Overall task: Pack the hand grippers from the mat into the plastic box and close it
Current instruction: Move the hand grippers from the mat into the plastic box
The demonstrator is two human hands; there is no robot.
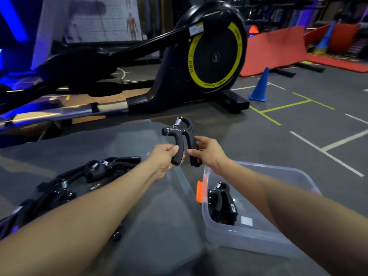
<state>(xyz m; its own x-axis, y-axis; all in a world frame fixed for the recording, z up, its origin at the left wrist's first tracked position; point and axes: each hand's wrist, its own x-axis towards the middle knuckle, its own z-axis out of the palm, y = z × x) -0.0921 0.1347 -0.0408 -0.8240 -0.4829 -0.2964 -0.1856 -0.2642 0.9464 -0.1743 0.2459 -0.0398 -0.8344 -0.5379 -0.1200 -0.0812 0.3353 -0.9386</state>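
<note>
Layout of the mat, the box and the machine behind them

One hand gripper [182, 139] is held up between the left hand [163, 159] and the right hand [209, 154], above the far part of the mat [123, 140]. More hand grippers [65, 188] are laid on the mat at the left. The plastic box [258, 232] is placed at the right, with one gripper [223, 204] in it. An exercise machine [199, 56] is seen behind, a cone [259, 86] to its right

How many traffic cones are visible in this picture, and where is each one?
3. A blue cone stands on the floor right of the exercise machine. An orange cone shows behind it. Another blue cone is far right. Others may be hidden.
</note>
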